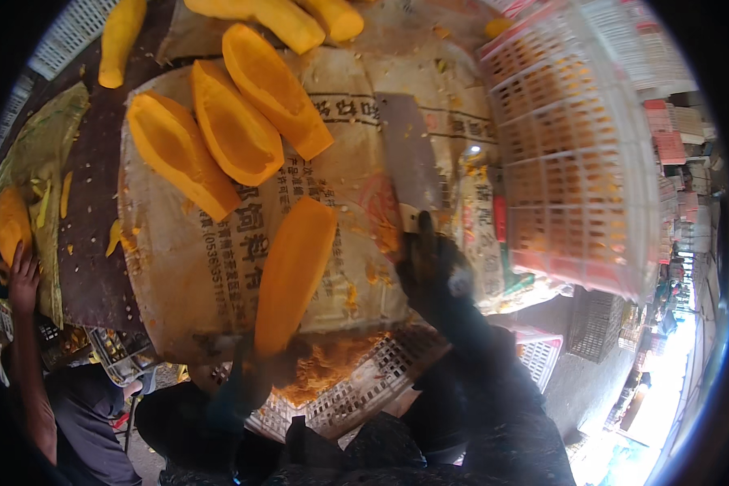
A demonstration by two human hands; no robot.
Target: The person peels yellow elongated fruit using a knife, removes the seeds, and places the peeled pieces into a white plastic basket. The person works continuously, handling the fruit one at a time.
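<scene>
A long orange piece of peeled squash (297,267) lies slanted, its lower end held in my left hand (273,358), which is gloved and blurred. In my gloved right hand (434,267) is the handle of a broad-bladed knife (408,140); the blade points away from me over the printed sack. Three hollowed squash halves (237,124) lie cut side up, side by side, beyond the held piece. Whole peeled squashes (273,21) lie at the far edge, with another (120,45) at the far left.
Printed woven sacks (352,304) cover the work surface. A tall plastic crate (571,158) stands at the right. Below the near edge, a crate (370,383) holds orange scraps. At the far left, a co-worker's hand (24,273) touches a squash (13,225).
</scene>
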